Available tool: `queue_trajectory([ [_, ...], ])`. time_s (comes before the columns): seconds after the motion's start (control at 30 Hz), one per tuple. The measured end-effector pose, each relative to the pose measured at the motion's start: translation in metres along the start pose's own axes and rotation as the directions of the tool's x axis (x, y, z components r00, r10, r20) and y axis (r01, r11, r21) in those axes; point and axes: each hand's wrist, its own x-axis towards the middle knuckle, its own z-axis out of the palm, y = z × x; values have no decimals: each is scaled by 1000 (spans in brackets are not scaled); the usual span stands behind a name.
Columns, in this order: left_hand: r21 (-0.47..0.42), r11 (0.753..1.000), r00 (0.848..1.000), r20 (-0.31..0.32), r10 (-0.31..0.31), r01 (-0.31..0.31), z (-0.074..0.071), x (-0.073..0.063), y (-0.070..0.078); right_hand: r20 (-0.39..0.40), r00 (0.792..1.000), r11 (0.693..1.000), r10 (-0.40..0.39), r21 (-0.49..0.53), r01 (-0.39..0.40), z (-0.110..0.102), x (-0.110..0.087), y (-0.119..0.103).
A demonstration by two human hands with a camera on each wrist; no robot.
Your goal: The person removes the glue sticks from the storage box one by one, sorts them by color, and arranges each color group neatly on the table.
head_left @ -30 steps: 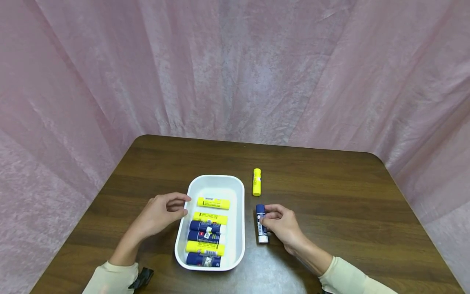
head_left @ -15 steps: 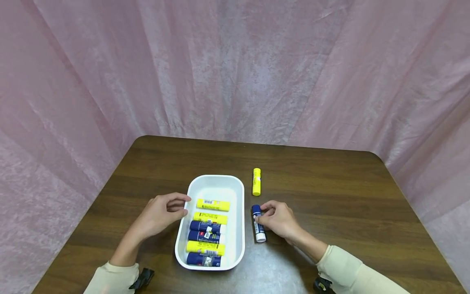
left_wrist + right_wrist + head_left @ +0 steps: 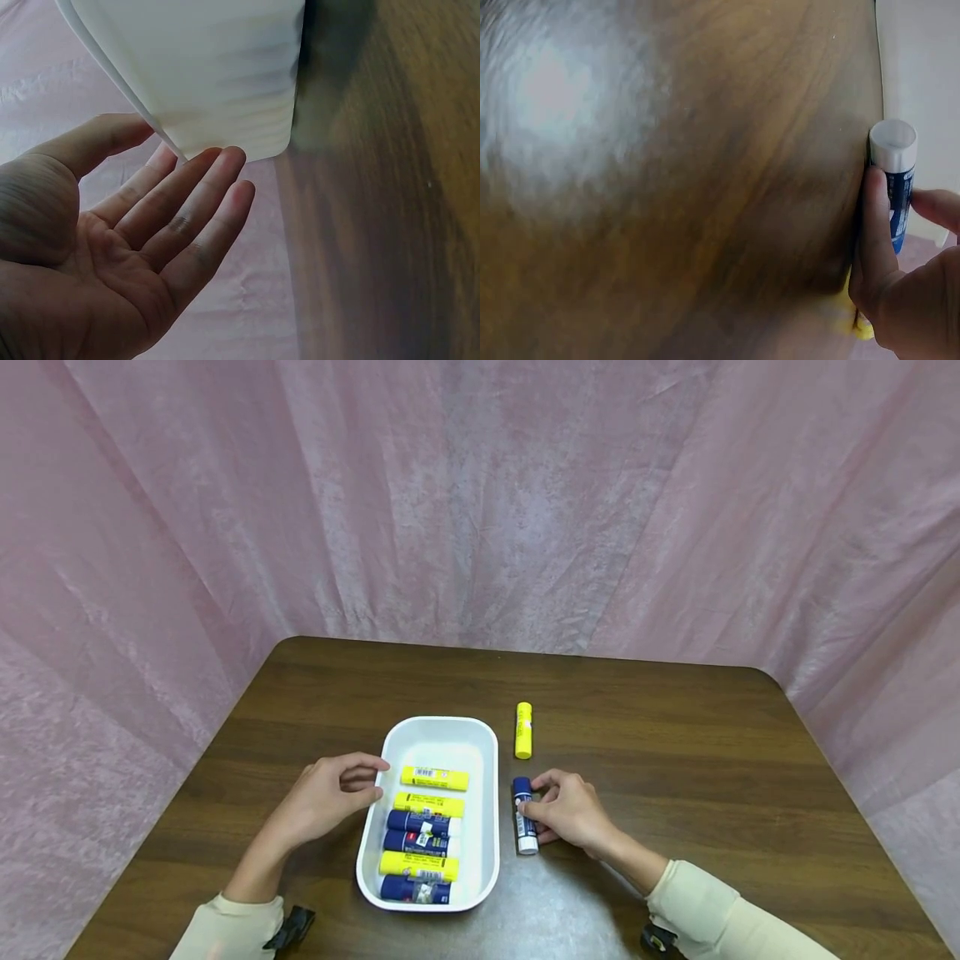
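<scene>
Blue glue stick [image 3: 526, 829], pinched, is apart from the tray's edge [image 3: 496, 814].

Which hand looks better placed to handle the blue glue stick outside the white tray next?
The right, most likely: the right hand pinches that blue glue stick, while the left hand is across the white tray, at its left side.

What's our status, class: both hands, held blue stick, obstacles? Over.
Right grip: pinching blue stick, right of white tray. Left grip: at tray's left rim. Between stick and tray: nothing visible. Loose yellow stick lies farther back.
</scene>
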Motion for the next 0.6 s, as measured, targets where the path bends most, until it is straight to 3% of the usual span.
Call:
queue_trajectory([
  [0.2,-13,1000,1000,7,1,-1,1,-1,-1,15,999,997,-37,-73,38,-16,8,-11],
  [0.3,-14,1000,1000,5,5,-5,0,-2,-1,48,991,991,-125,-50,128,-30,16,-26],
  [0.37,-14,1000,1000,4,7,-7,0,-2,-1,99,971,976,-216,-9,218,-38,21,-39],
  [0.47,-18,1000,1000,4,8,-8,-1,-1,-2,186,926,945,-328,74,320,-44,28,-56],
  [0.6,-24,1000,1000,10,11,-11,-1,-1,-2,258,893,930,-368,115,350,-37,37,-75],
])
